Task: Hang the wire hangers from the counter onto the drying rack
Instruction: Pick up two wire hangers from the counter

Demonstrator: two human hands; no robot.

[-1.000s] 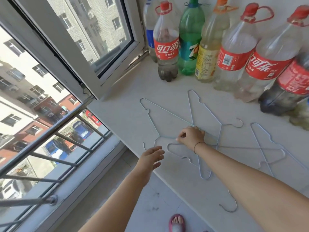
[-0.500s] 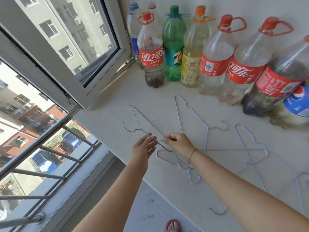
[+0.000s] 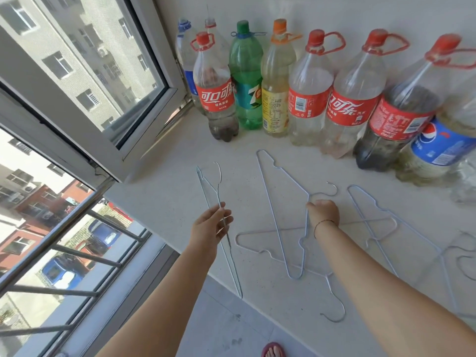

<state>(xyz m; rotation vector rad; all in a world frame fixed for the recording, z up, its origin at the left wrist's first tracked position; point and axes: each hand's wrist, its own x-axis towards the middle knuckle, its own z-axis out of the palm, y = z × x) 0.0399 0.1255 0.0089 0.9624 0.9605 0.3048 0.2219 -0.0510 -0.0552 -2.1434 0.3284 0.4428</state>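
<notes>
Several pale blue wire hangers lie crossed on the white counter (image 3: 164,194). My left hand (image 3: 212,229) grips one wire hanger (image 3: 219,197) by its neck and holds it up above the counter's front edge, seen edge-on with its hook pointing away from me. My right hand (image 3: 323,213) rests knuckles up on a second hanger (image 3: 267,191), its fingers curled onto the wire just below the hook. A third hanger (image 3: 334,311) lies beneath that one with its hook toward me. More hangers (image 3: 371,222) lie to the right. No drying rack is in view.
A row of large plastic bottles (image 3: 309,99) stands against the back wall. An open window sash (image 3: 77,119) angles in at the left, with a metal railing (image 3: 64,233) and the street far below. My foot in a red sandal (image 3: 273,350) stands on the tiled floor.
My left hand has taken the leftmost hanger and lifted it off the counter. My right hand let go of it and moved right onto the neck of the second hanger.
</notes>
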